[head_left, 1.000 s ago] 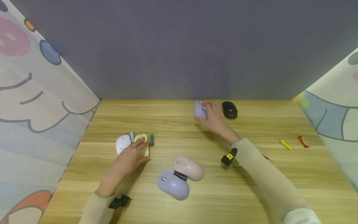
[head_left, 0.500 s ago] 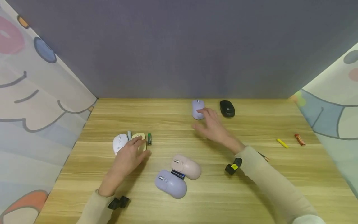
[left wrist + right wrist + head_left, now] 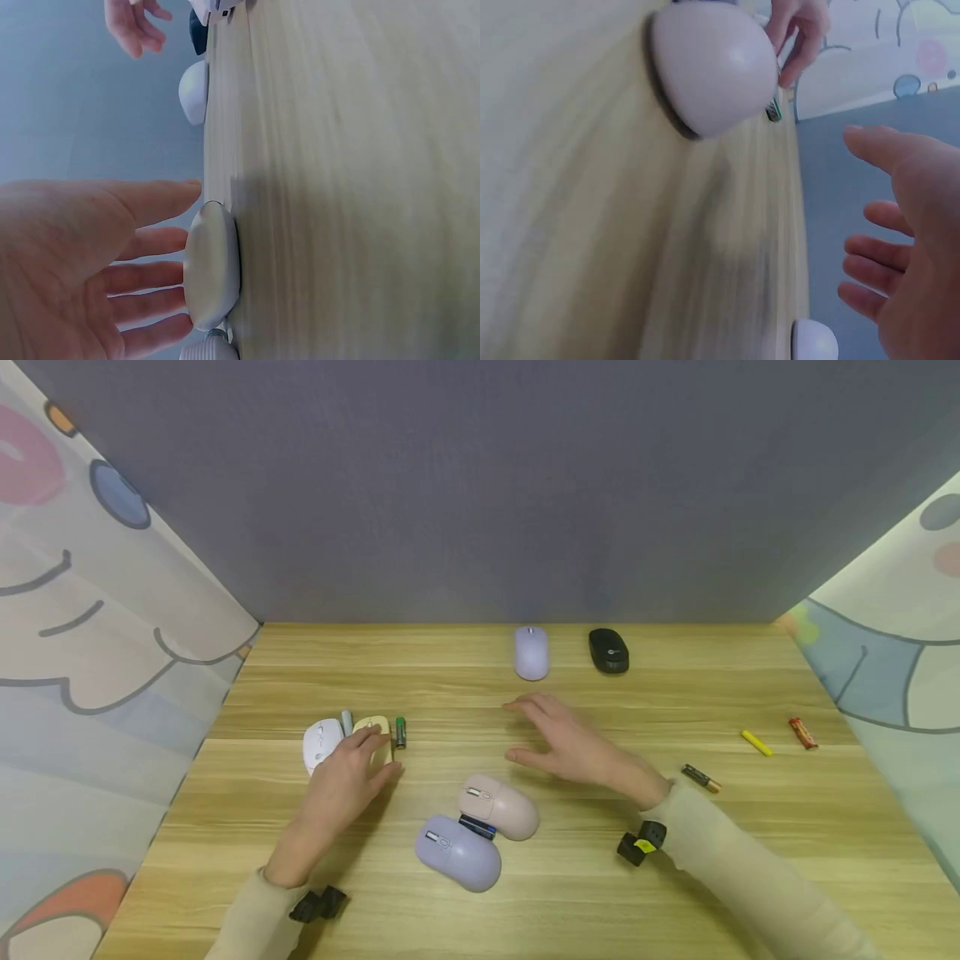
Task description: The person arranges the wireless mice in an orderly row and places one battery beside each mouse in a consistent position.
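Note:
In the head view my left hand (image 3: 337, 787) lies over the yellow mouse (image 3: 381, 755); the left wrist view shows relaxed fingers against the side of that mouse (image 3: 211, 266). A white mouse (image 3: 321, 742) and a pale battery (image 3: 347, 722) are at its left, a green-and-black battery (image 3: 401, 732) at its right. My right hand (image 3: 581, 747) hovers with parted fingers and nothing in them, between the small lavender mouse (image 3: 532, 655) at the back and the pink mouse (image 3: 504, 808) nearer me. In the right wrist view the pink mouse (image 3: 714, 69) is large at the top.
A large lavender mouse (image 3: 459, 855) lies beside the pink one, with a dark battery (image 3: 477, 827) between them. The black mouse (image 3: 609, 652) stands at the back. Toward the right are a black-and-copper battery (image 3: 701, 778), a yellow stick (image 3: 756, 743) and a red wrapped item (image 3: 803, 733).
My right hand has let go of the small lavender mouse and moved back toward me, away from it. My left hand stays at the yellow mouse.

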A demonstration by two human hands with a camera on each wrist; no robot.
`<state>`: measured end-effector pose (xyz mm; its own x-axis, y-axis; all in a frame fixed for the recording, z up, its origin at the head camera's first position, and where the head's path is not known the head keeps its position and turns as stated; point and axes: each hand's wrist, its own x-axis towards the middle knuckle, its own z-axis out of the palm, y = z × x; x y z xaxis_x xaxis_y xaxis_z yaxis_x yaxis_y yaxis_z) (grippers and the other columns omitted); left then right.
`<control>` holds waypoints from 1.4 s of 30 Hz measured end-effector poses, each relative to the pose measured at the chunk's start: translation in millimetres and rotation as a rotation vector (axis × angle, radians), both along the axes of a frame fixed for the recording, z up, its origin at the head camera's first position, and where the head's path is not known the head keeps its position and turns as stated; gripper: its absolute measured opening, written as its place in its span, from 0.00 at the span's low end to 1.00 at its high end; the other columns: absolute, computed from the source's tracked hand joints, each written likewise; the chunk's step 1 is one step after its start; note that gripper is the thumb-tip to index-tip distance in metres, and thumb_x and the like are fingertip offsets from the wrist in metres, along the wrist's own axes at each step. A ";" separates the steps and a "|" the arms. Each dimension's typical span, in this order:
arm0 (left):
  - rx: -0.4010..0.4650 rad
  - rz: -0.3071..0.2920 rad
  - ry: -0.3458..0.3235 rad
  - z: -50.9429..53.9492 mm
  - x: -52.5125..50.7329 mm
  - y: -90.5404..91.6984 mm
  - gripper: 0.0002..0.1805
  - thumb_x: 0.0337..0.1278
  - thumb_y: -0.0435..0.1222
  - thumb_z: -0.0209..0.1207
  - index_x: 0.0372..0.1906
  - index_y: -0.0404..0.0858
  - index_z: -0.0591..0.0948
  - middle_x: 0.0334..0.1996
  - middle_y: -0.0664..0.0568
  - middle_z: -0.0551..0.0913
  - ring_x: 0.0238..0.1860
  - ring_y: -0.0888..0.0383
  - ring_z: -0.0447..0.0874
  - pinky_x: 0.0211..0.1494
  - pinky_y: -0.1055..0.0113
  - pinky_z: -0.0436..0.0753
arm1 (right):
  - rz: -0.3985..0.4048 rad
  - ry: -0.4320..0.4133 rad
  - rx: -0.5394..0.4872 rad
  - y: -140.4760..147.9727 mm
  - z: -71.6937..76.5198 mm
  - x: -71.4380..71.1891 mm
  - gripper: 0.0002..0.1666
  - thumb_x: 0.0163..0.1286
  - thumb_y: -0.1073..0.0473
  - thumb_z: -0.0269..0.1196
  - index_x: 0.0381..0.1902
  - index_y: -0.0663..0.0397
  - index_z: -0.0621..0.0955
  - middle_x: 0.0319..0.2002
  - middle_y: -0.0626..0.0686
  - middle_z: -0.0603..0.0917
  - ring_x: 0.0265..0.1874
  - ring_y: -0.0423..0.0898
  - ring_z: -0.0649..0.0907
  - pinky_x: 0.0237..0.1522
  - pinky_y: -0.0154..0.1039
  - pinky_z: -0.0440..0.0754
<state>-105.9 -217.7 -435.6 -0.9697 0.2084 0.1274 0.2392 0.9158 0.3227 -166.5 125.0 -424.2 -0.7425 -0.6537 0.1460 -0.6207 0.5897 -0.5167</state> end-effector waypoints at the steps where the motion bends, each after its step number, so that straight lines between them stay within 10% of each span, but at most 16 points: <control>1: 0.007 0.001 0.002 -0.6 0.4 0.1 0.26 0.61 0.41 0.72 0.59 0.29 0.82 0.63 0.32 0.80 0.64 0.34 0.78 0.61 0.39 0.82 | 0.021 0.001 0.012 0.6 -0.6 3.2 0.40 0.70 0.43 0.69 0.72 0.58 0.72 0.68 0.59 0.75 0.69 0.57 0.73 0.71 0.57 0.72; 12: 0.058 0.068 0.109 -7.8 0.8 4.5 0.27 0.59 0.40 0.73 0.56 0.24 0.82 0.57 0.27 0.81 0.58 0.32 0.81 0.62 0.39 0.81 | 0.141 -0.054 0.074 2.5 -9.6 25.1 0.40 0.73 0.39 0.65 0.75 0.50 0.70 0.73 0.55 0.72 0.73 0.55 0.71 0.75 0.56 0.68; 42: 0.014 0.154 0.091 -6.8 0.6 17.2 0.29 0.52 0.37 0.76 0.55 0.23 0.81 0.57 0.27 0.80 0.56 0.31 0.80 0.50 0.39 0.87 | 0.243 -0.070 0.029 -5.3 -24.6 47.5 0.34 0.72 0.40 0.66 0.70 0.47 0.76 0.70 0.52 0.75 0.70 0.50 0.73 0.70 0.51 0.75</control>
<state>-105.3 -200.5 -442.5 -0.9742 0.0563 0.2184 0.1257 0.9394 0.3188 -119.1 119.7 -448.8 -0.5710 -0.8172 0.0785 -0.7092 0.4428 -0.5487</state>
